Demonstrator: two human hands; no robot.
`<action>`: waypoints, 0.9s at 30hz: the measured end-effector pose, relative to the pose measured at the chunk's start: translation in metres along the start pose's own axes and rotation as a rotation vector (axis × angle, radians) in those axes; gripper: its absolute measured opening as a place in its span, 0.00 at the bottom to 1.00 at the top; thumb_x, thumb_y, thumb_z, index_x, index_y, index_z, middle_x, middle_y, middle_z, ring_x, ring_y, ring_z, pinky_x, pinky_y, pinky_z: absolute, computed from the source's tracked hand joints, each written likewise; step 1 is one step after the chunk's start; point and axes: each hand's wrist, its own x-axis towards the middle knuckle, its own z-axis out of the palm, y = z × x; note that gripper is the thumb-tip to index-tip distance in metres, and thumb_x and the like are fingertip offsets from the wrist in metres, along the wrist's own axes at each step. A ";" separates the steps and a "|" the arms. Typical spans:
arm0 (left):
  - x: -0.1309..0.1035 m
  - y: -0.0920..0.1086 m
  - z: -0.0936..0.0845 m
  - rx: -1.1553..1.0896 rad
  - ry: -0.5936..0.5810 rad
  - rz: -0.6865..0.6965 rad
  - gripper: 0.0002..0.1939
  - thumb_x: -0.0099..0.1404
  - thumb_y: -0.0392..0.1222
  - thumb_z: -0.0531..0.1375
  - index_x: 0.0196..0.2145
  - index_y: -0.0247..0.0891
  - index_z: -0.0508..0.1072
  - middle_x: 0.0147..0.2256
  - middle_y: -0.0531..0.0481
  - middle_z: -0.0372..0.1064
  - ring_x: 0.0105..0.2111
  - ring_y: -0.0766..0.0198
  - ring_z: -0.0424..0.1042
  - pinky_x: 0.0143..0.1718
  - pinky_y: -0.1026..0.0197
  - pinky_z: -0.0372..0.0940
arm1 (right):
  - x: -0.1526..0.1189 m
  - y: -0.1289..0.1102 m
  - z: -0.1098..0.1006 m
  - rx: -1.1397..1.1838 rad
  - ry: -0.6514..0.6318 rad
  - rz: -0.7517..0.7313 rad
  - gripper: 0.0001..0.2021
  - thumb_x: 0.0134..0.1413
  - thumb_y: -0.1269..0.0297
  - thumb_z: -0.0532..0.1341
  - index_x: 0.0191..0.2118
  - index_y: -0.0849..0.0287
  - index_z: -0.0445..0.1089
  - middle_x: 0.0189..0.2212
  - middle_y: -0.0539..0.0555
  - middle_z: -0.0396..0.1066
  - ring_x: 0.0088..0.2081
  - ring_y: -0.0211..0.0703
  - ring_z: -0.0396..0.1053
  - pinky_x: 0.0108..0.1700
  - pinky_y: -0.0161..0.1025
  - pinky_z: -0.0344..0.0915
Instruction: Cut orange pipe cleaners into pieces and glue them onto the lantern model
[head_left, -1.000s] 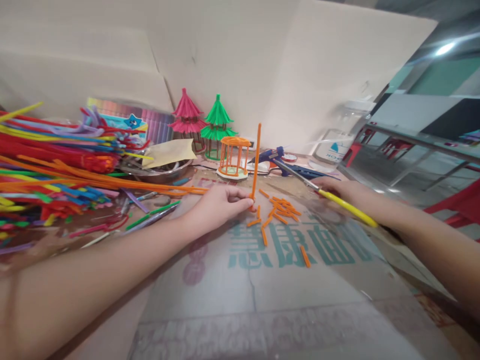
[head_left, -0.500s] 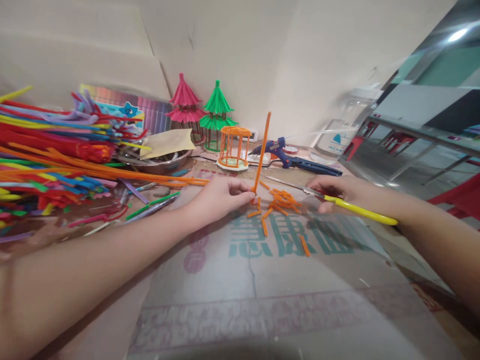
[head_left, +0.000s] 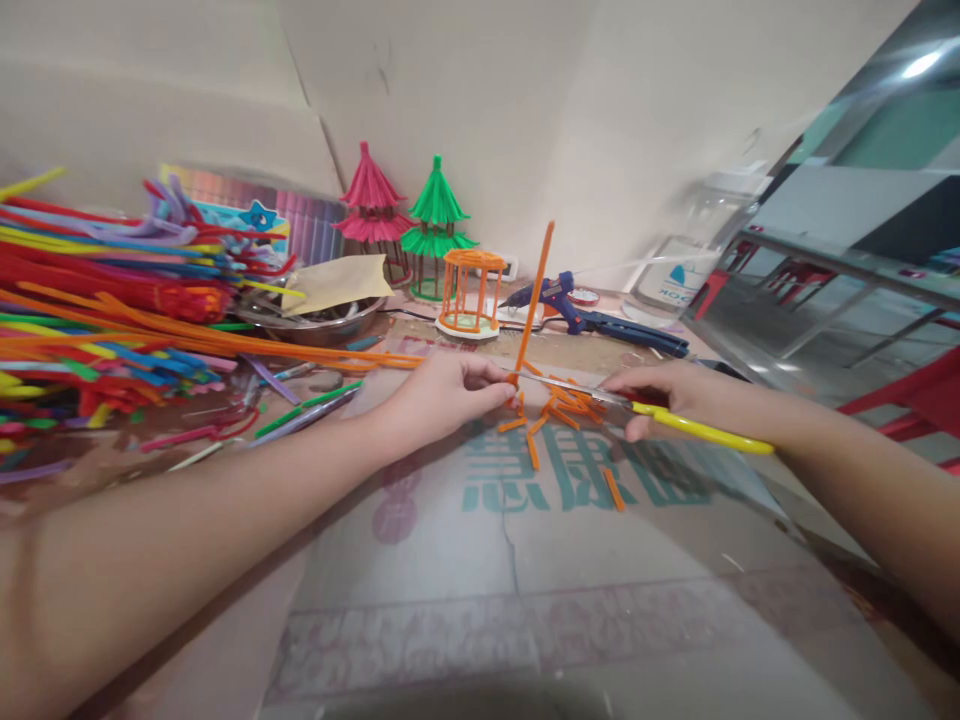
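Between thumb and fingers, my left hand (head_left: 461, 400) pinches the lower end of an orange pipe cleaner (head_left: 536, 295), which stands nearly upright. My right hand (head_left: 660, 395) is closed round yellow-handled scissors (head_left: 701, 428). The scissor blades point left, and their tips are at the orange stem just above my left fingertips. Whether the blades touch the stem I cannot tell. Short cut orange pieces (head_left: 570, 402) lie in a pile beneath the blades, and one separate piece (head_left: 614, 489) rests nearer on the printed board (head_left: 420, 580).
Pipe cleaners (head_left: 112, 290) heap at the left beside a metal bowl (head_left: 330, 325). Behind stand a pink tower (head_left: 369, 195), a green tower (head_left: 437, 210), an orange cage-like frame (head_left: 472, 295), a blue glue gun (head_left: 559, 298) and a clear bottle (head_left: 686, 250).
My right hand has moved left with the scissors, bringing the blades to the orange stem. The stem leans slightly more to the right.
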 end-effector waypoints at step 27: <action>0.000 0.000 -0.001 0.016 0.014 -0.024 0.10 0.61 0.44 0.60 0.30 0.34 0.76 0.27 0.52 0.75 0.26 0.68 0.70 0.29 0.68 0.63 | -0.001 -0.009 -0.004 -0.037 -0.113 -0.009 0.26 0.55 0.43 0.59 0.49 0.61 0.71 0.39 0.57 0.71 0.39 0.51 0.66 0.39 0.40 0.59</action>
